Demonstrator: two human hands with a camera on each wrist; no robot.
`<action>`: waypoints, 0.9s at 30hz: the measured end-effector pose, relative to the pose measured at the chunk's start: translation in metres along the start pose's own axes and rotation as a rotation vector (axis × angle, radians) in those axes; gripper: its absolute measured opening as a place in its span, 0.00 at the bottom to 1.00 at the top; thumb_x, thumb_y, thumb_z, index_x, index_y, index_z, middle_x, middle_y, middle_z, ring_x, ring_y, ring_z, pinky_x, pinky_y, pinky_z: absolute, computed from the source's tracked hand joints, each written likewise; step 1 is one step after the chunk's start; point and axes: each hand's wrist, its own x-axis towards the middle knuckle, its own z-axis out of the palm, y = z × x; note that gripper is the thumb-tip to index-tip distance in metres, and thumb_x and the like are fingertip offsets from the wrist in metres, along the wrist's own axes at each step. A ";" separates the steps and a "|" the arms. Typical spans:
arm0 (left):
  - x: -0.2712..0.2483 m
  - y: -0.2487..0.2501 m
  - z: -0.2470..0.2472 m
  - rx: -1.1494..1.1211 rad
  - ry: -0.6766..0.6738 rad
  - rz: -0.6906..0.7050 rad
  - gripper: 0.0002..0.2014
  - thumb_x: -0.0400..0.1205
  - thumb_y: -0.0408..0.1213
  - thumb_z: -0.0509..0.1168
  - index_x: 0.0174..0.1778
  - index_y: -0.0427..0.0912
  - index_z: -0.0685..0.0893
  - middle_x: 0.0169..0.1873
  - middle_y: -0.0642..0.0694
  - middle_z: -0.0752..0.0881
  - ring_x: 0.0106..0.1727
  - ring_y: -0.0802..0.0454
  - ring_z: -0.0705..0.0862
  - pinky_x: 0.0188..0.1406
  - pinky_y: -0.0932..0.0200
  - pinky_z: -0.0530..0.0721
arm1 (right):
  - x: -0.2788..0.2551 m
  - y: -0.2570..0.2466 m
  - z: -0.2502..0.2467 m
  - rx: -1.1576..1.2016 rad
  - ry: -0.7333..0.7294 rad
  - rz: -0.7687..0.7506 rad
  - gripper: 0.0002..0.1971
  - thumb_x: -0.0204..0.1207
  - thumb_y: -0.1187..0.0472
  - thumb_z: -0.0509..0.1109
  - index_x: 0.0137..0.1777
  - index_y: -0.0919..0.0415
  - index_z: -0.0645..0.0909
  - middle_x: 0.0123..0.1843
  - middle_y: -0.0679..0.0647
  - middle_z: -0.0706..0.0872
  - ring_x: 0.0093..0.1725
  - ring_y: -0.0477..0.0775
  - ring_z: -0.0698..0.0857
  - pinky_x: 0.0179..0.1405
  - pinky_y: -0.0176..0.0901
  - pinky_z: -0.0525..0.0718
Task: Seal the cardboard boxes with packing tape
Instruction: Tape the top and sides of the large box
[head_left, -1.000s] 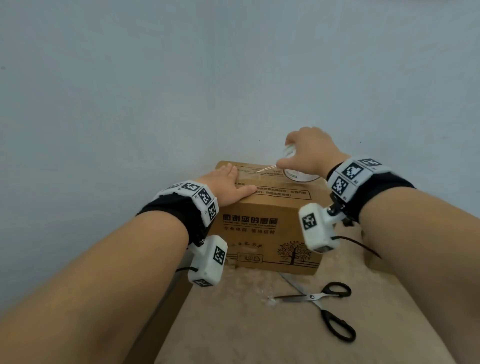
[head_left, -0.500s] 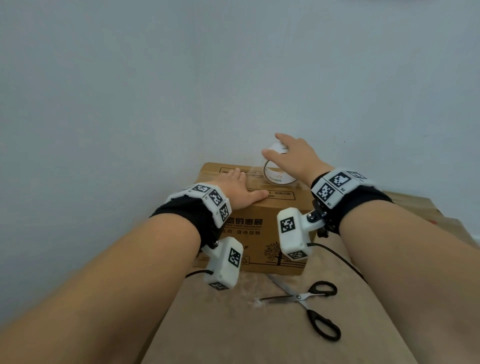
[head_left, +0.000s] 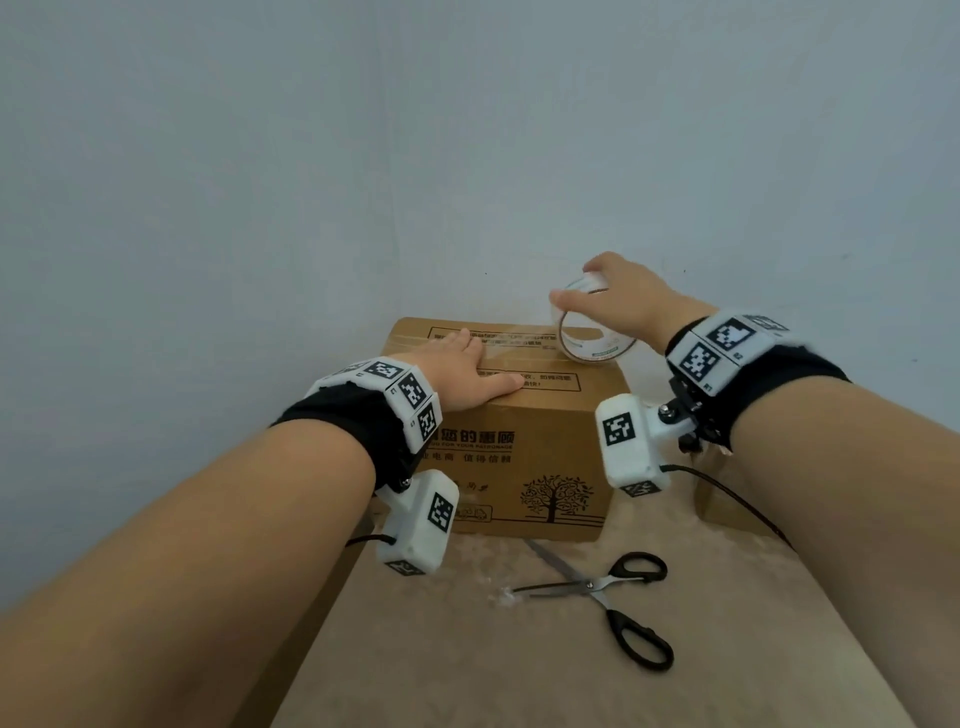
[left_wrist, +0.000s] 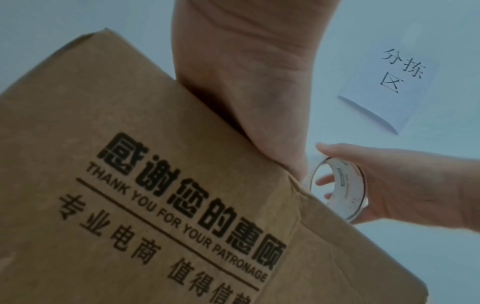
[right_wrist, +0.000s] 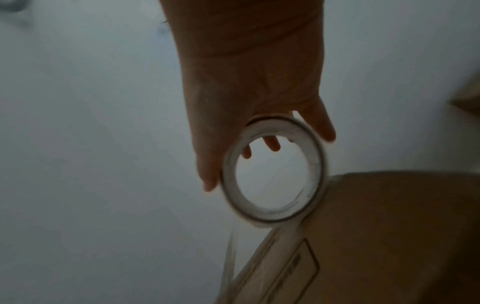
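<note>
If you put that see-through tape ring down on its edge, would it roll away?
Probably. The tape roll is a round hoop with a hollow middle, so on edge it would likely roll; laid flat it should stay put. It looks light, since the right hand holds it up alone.

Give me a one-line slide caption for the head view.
Left hand presses flat on the cardboard box while right hand grips the clear tape roll at its top; scissors lie in front.

My head view is evenly lit by soft, diffuse light with faint shadows and wide-angle stretching at the edges. My left wrist view is dimmer but sharp on the cardboard box (left_wrist: 161, 185) print. My right wrist view is dark, with the tape roll (right_wrist: 275, 172) motion-blurred.
</note>
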 end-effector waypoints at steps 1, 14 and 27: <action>0.001 0.002 -0.001 0.010 -0.004 -0.003 0.45 0.80 0.70 0.43 0.84 0.39 0.45 0.84 0.40 0.46 0.85 0.45 0.47 0.82 0.48 0.47 | -0.004 0.008 0.000 0.178 0.003 0.053 0.35 0.73 0.34 0.68 0.74 0.53 0.67 0.66 0.53 0.75 0.61 0.59 0.78 0.58 0.58 0.83; 0.010 0.040 0.004 -0.028 -0.003 0.084 0.48 0.78 0.72 0.41 0.84 0.38 0.44 0.84 0.41 0.44 0.85 0.47 0.45 0.83 0.47 0.47 | -0.002 0.007 0.018 0.381 0.141 -0.032 0.28 0.71 0.45 0.74 0.68 0.53 0.75 0.62 0.53 0.80 0.55 0.51 0.80 0.42 0.37 0.78; 0.006 0.040 0.002 -0.015 0.012 0.117 0.46 0.80 0.70 0.43 0.84 0.39 0.44 0.84 0.42 0.45 0.85 0.48 0.47 0.82 0.50 0.47 | 0.005 0.029 -0.009 -0.283 0.066 0.075 0.35 0.69 0.43 0.70 0.78 0.44 0.70 0.76 0.60 0.67 0.70 0.67 0.73 0.68 0.58 0.76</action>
